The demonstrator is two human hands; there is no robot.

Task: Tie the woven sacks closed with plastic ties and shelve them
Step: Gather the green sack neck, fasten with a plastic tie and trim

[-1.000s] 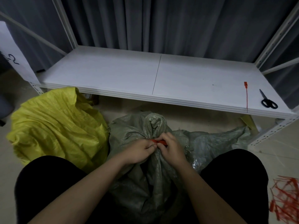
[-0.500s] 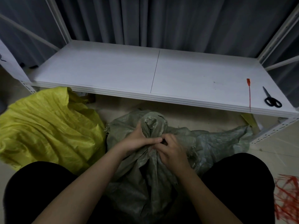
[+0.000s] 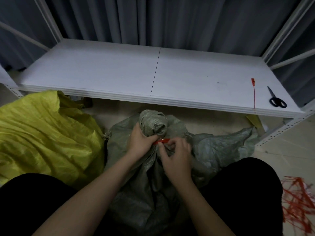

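Grey-green sack (image 3: 150, 193) on floor between the knees. Left hand (image 3: 139, 143) grips its bunched neck; right hand (image 3: 177, 157) pinches a red tie (image 3: 162, 141) at the neck. Yellow sack (image 3: 44, 137) just left (untied pile of ties (image 3: 300, 205) far right). Beyond, shelf (image 3: 119, 77) carries one loose tie (image 3: 253, 94) and scissors (image 3: 275, 99).

Both forearms are bare to the bottom edge of the view, with no sleeves, watch or rings showing on the left hand (image 3: 139, 143) or the right hand (image 3: 176, 157). Plain black trousers (image 3: 238, 184) cover both legs.
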